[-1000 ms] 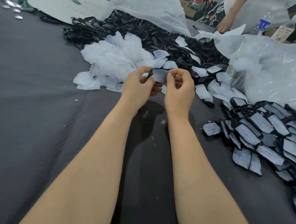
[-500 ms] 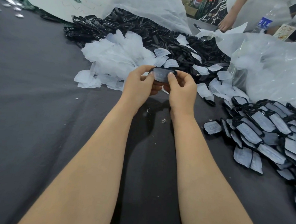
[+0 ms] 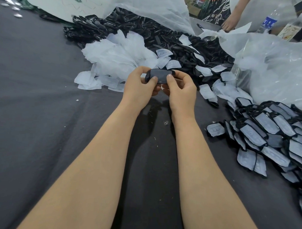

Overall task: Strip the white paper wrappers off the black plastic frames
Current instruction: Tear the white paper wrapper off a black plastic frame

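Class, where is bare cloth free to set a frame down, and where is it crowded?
Free: grey cloth left of the left hand, nearer than the wrapper pile; a strip between the right hand and wrapped frames. Crowded: beyond the held frame and along the right edge.

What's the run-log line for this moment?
step: unwrapping | left hand: pinches frame | right hand: pinches frame | wrapped frames: pile at right | loose wrappers: heap ahead

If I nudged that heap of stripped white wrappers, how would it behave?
Probably light and floppy: the stripped white wrappers look thin, translucent and crumpled. They would likely scatter rather than slide together, since loose pieces lie strewn over the grey cloth.
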A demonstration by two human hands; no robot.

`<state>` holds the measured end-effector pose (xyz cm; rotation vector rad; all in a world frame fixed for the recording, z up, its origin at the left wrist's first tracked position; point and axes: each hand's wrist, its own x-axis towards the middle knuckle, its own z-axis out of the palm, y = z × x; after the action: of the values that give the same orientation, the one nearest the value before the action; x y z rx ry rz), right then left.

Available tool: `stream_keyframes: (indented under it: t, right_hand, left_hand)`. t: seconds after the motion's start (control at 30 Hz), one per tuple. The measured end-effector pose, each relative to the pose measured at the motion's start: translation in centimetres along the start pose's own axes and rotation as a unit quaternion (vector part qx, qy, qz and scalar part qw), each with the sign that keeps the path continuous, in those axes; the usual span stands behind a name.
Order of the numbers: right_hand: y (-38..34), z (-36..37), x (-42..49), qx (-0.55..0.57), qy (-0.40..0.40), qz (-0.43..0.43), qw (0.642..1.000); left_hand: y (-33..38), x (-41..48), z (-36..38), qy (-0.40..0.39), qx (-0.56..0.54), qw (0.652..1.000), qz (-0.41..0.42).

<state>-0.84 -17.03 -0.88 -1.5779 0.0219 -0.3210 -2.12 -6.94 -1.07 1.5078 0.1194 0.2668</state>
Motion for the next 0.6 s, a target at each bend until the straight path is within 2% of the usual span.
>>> stream_keyframes:
  t: [0.6]
  right_hand:
    - [0.07,0.0,-0.36,-0.052,-0.012,-0.016,0.998]
  left_hand:
    - [-0.03,-0.01,0.0,0.004,0.008,1.0,0.01]
